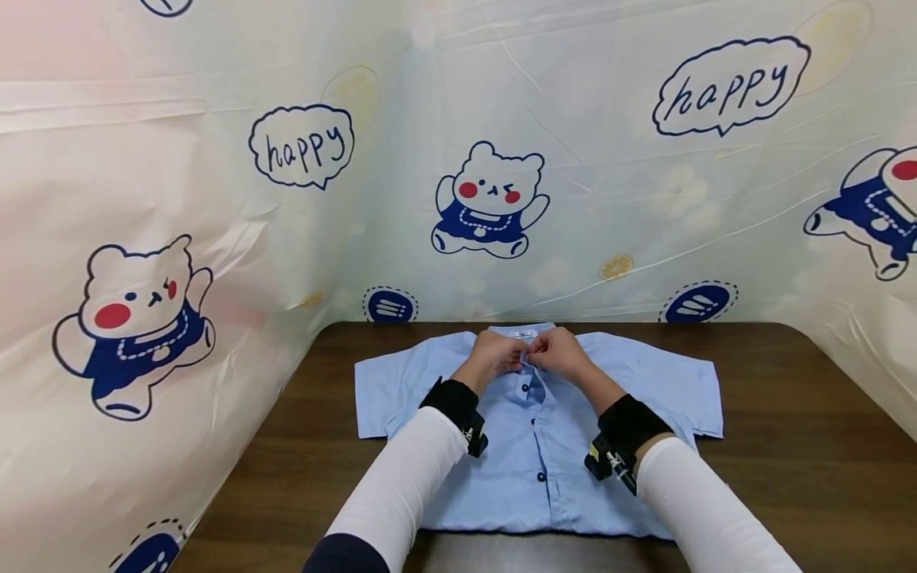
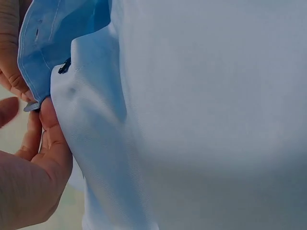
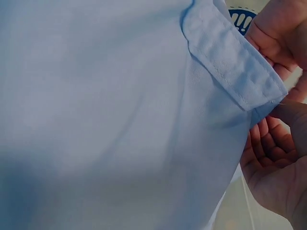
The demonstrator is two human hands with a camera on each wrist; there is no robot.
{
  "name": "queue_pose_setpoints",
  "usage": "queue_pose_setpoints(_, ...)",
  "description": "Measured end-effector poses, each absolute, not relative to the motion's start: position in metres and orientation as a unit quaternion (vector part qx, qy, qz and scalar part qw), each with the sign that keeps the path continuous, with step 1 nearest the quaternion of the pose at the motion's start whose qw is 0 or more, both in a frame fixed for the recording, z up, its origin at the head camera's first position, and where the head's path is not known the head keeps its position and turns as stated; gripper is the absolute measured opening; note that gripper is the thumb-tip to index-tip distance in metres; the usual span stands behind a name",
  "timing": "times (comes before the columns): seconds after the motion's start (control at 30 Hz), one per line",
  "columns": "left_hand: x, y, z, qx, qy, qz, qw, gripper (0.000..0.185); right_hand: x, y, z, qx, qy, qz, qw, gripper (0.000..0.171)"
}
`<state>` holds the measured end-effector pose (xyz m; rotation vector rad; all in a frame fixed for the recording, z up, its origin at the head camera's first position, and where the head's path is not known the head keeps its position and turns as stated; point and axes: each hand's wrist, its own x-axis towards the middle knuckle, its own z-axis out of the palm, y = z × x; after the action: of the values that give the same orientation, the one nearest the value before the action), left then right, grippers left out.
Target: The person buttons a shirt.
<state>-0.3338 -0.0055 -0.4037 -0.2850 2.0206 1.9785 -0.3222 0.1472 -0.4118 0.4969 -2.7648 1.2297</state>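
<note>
Both hands (image 1: pixel 526 356) pinch the shirt (image 1: pixel 645 382) collar, hiding its top button.

Shirt (image 1: pixel 537 446): matt woven cloth, glossy dark buttons (image 1: pixel 533 388). Table (image 1: pixel 788 446): dark wood grain, smooth. Backdrop (image 1: pixel 215 199): glossy, crinkled plastic sheet.

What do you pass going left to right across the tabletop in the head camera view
Bare table → shirt's sleeve → left hand → right hand → shirt's other sleeve → bare table again.
</note>
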Motion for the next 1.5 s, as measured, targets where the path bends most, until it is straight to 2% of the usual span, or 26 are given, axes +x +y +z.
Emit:
queue_pose_setpoints(0.3, -0.333, -0.004, -0.407, -0.070, 0.765, 0.631, 0.107, 0.009, -0.320, 0.144, -0.413, 0.127, -0.905, 0.405, 0.034, 0.008)
queue_pose_setpoints(0.6, -0.331, -0.003, -0.405, -0.045, 0.827, 0.551, 0.101, 0.011, -0.320, 0.143, -0.412, 0.116, -0.901, 0.417, 0.004, 0.012)
queue_pose_setpoints(0.83, -0.330, -0.004, -0.410, 0.034, 0.862, 0.496, 0.094, 0.015, -0.321, 0.143, -0.410, 0.040, -0.872, 0.483, -0.063, 0.017)
queue_pose_setpoints(0.97, -0.329, -0.004, -0.412, 0.093, 0.896, 0.432, 0.055, 0.012, -0.318, 0.144, -0.407, -0.015, -0.830, 0.547, -0.109, 0.017)
queue_pose_setpoints(1.17, -0.327, -0.006, -0.418, 0.144, 0.912, 0.383, -0.003, 0.008, -0.317, 0.149, -0.409, -0.027, -0.781, 0.604, -0.159, 0.017)
queue_pose_setpoints(1.33, -0.327, -0.023, -0.421, 0.180, 0.906, 0.382, -0.026, 0.008, -0.316, 0.161, -0.412, 0.012, -0.829, 0.546, -0.120, 0.022)
queue_pose_setpoints(1.5, -0.327, -0.064, -0.401, 0.186, 0.936, 0.298, -0.028, 0.017, -0.309, 0.203, -0.391, 0.090, -0.908, 0.404, -0.059, 0.027)
